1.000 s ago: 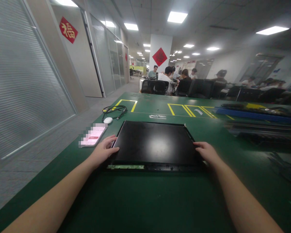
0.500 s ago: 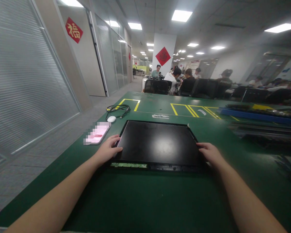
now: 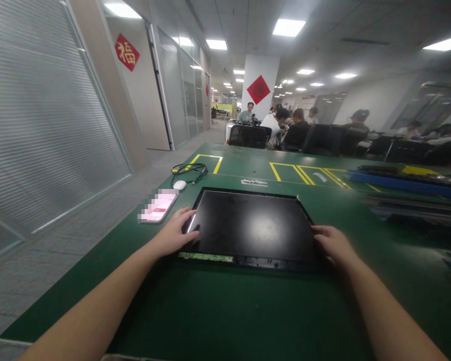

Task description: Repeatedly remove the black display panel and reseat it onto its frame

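A black flat display panel (image 3: 248, 220) lies screen up on the green table (image 3: 225, 311) in front of me, with a bright reflection on its glass. Along its near edge runs a dark strip, and a green circuit board (image 3: 206, 258) shows at the left part of it. My left hand (image 3: 176, 233) holds the panel's left edge, thumb and fingers resting on the border. On the opposite side, my right hand (image 3: 334, 244) grips the right edge with its fingers bent; the fingertips underneath are partly hidden.
Left of the panel lie a phone (image 3: 160, 206), a white round mouse-like object (image 3: 179, 185) and a coiled black cable (image 3: 190, 173). Beyond it are small white strips (image 3: 254, 183) and yellow tape outlines. A blue tray (image 3: 406, 181) and dark parts (image 3: 406, 210) occupy the right. Several people sit farther back.
The whole view has shifted slightly, so the scene sits a little farther right. Both hands remain at the panel's two sides.
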Tool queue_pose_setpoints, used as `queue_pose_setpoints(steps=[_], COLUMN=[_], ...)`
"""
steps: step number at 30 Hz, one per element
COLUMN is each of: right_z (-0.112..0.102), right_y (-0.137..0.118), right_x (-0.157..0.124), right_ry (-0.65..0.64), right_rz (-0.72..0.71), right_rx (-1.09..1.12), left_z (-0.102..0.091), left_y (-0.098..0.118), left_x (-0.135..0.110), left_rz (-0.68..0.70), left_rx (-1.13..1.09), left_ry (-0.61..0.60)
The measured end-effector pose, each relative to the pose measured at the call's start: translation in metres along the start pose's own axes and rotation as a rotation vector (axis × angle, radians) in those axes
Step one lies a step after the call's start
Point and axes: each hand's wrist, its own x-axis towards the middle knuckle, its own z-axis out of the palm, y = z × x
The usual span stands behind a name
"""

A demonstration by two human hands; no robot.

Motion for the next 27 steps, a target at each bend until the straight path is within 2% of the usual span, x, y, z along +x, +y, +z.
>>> queue_pose_setpoints(steps=[5, 9, 14, 22, 27], right_z=[0.001, 0.001, 0.001, 0.001, 0.000], right_y=[0.002, 0.002, 0.003, 0.005, 0.001], right_x=[0.001, 0.000, 0.001, 0.002, 0.000], right_ry=[0.030, 0.009, 0.011, 0.011, -0.005], right_rz=[-0.020, -0.002, -0.017, -0.017, -0.004], right_rx=[-0.008, -0.003, -0.025, -0.025, -0.006], left_z=[-0.017, -0.026, -0.034, -0.039, -0.042], left_y=[0.000, 0.002, 0.006, 0.005, 0.011], left_x=[-0.003, -0.006, -0.008, -0.005, -0.008], left_rz=[0.104, 0.131, 0.136, 0.145, 0.200], left_rx=[0.122, 0.142, 0.151, 0.229, 0.287], left_ry=[-0.114, -0.228, -0.304, -0.272, -0.273])
